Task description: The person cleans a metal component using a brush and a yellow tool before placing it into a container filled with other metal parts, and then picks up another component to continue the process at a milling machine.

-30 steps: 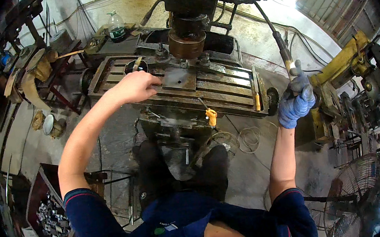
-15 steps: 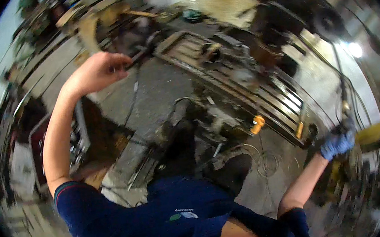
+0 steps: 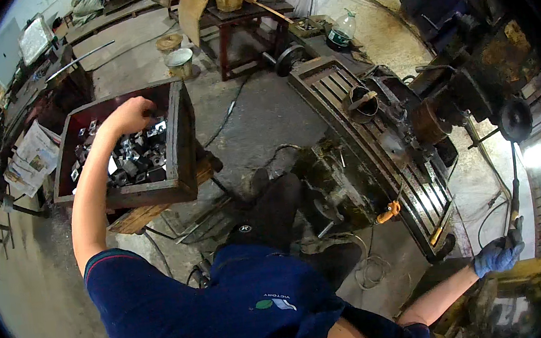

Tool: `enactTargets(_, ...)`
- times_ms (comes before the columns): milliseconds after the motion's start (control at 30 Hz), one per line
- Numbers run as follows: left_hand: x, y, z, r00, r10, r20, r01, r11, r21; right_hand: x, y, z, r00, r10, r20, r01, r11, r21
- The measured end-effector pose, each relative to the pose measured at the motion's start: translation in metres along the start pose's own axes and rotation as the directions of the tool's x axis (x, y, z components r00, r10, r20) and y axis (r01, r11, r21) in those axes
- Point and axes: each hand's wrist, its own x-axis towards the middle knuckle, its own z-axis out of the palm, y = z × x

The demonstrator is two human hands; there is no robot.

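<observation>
My bare left hand [image 3: 128,116] is over the far part of a wooden box [image 3: 181,139] filled with small blocky metal parts [image 3: 137,158]. Its fingers curl downward; a dark patch shows at the fingertips, but I cannot make out what they hold. Far to the right, my right hand [image 3: 498,255] wears a blue glove. It is closed around the lower grip of a long lever [image 3: 516,189], which rises to a round dark hub [image 3: 515,120] on a machine. Between my hands stands the machine's long slotted metal table [image 3: 372,135].
An orange-yellow handle [image 3: 388,212] sticks out at the machine table's near edge. Behind stand a clear plastic bottle [image 3: 343,28], a dark red stand [image 3: 221,49] and a pale bucket [image 3: 179,63]. Newspaper [image 3: 33,157] hangs left of the box. A hose lies coiled [image 3: 373,270] on the floor.
The view has turned left, bringing the whole parts box into sight. My left hand has moved from above the floor to over the box. My right hand stays at the lever.
</observation>
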Motion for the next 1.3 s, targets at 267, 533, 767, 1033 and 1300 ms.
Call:
enactTargets(267, 0.018, 0.007, 0.043, 0.992, 0.044, 0.118, -0.099, 0.849, 0.519, 0.018, 0.067, -0.023, 0.950, 0.283, 0.133, -0.309, 0.916, 0.256)
enactTargets(533, 0.026, -0.035, 0.063, 0.991, 0.135, -0.011, -0.116, 0.886, 0.449, 0.095, 0.009, 0.005, 0.909, -0.417, 0.028, 0.409, 0.873, -0.266)
enactTargets(767, 0.044, -0.032, 0.056, 0.995, 0.056, 0.084, -0.086, 0.902, 0.424, 0.137, 0.038, -0.003, 0.913, -0.405, -0.037, 0.382, 0.885, -0.267)
enactTargets(1033, 0.005, 0.004, 0.016, 0.957, 0.060, -0.283, -0.010, 0.984, 0.176, 0.047, 0.020, -0.013, 0.973, 0.114, -0.203, -0.027, 0.922, 0.387)
enactTargets(1300, -0.028, 0.020, -0.040, 0.891, -0.250, -0.379, -0.257, 0.410, -0.875, -0.229, 0.011, 0.004, 0.249, 0.794, 0.554, -0.966, 0.241, 0.089)
